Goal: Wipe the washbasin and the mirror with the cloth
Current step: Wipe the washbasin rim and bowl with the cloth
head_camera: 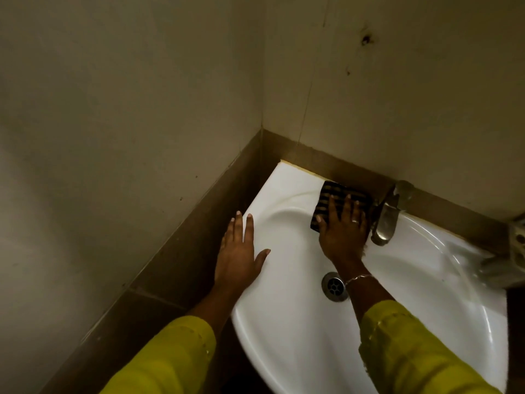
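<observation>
A white washbasin (403, 302) is fixed in a wall corner, with a round metal drain (334, 286) in its bowl. My right hand (342, 231) lies flat, fingers spread, pressing a folded dark striped cloth (335, 196) onto the back rim just left of the tap. On the basin's left rim rests my left hand (238, 254), palm down and holding nothing. No mirror is in view.
A metal tap (385, 220) stands at the back of the basin, right beside my right hand. A brown tile band (181, 251) runs along both walls around the basin. A blurred holder (511, 260) sits at the basin's right edge.
</observation>
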A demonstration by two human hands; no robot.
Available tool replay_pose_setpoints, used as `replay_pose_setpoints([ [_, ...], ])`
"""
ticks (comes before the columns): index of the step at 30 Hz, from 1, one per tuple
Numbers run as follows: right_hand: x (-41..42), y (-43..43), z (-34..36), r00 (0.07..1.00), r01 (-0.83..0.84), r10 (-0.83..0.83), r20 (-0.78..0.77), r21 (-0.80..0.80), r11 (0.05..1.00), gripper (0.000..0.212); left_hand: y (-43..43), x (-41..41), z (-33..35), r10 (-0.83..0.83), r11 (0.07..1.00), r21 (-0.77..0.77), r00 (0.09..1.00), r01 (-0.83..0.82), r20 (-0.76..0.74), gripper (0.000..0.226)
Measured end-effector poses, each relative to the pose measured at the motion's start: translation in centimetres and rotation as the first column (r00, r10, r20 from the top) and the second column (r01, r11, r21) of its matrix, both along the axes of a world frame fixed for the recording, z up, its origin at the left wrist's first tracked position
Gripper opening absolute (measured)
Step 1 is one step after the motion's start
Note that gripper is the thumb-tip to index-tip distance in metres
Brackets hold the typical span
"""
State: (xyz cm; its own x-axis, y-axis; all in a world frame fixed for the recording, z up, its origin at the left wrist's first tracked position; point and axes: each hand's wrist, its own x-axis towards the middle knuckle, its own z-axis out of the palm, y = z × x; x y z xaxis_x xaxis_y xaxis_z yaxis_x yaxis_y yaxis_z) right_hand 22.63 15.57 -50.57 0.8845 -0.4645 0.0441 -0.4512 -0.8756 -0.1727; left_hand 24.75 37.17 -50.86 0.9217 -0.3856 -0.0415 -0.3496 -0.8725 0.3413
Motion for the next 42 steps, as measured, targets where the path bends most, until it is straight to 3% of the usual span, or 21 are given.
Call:
replay_pose_setpoints([
  [5, 1.6, 0.5, 0.1, 0.999, 0.024, -0.024, 0.026, -0.003, 1.000, 0.068, 0.0, -0.1, 0.5, 0.010, 1.000, -0.010, 1.000, -0.011, -0.025, 0.082],
  [14, 7.1, 0.6, 0.3, 0.931, -0.359, 0.364, 0.023, -0.109, 0.927, 0.062, 0.1, -0.1, 0.5, 0.004, 0.999, -0.047, 1.000, -0.006, -0.030, 0.081],
  [17, 8.9, 1.6, 0.6, 0.905, -0.421, 0.426, 0.022, -0.114, 0.900, 0.060, 0.1, -0.1, 0.3, 0.002, 0.999, -0.049, 1.000, -0.003, -0.020, 0.080],
  [23, 11.0, 3.4, 1.4, 0.875, -0.484, 0.484, -0.013, -0.015, 0.875, 0.085, 0.0, 0.0, 0.2, 0.021, 0.998, -0.054, 1.000, -0.021, -0.017, 0.084],
  [26, 10.9, 5.0, 1.5, 0.822, -0.570, 0.569, -0.014, -0.017, 0.822, 0.086, -0.1, 0.0, 0.5, 0.049, 0.994, -0.094, 0.999, -0.050, -0.019, 0.092],
  [31, 8.6, 8.4, 1.2, 0.702, -0.712, 0.711, 0.050, 0.009, 0.702, 0.069, 0.0, -0.2, 1.0, 0.074, 0.982, -0.174, 0.997, -0.079, -0.037, 0.106],
  [34, 6.2, 9.8, -0.2, 0.616, -0.775, 0.776, 0.135, -0.072, 0.627, 0.052, 0.0, -0.2, 1.3, 0.087, 0.965, -0.243, 0.994, -0.099, -0.062, 0.119],
  [37, 5.1, 9.7, -1.2, 0.579, -0.795, 0.798, 0.166, -0.104, 0.598, 0.050, 0.1, -0.1, 1.3, 0.068, 0.958, -0.275, 0.995, -0.085, -0.073, 0.129],
  [39, 5.4, 9.0, -1.0, 0.576, -0.798, 0.802, 0.159, -0.101, 0.594, 0.050, 0.2, -0.1, 1.2, 0.064, 0.956, -0.282, 0.996, -0.081, -0.066, 0.129],
  [42, 5.7, 7.2, -0.9, 0.676, -0.726, 0.733, 0.081, -0.100, 0.680, 0.053, 0.4, -0.2, 0.9, 0.053, 0.959, -0.277, 0.997, -0.066, -0.055, 0.128],
])
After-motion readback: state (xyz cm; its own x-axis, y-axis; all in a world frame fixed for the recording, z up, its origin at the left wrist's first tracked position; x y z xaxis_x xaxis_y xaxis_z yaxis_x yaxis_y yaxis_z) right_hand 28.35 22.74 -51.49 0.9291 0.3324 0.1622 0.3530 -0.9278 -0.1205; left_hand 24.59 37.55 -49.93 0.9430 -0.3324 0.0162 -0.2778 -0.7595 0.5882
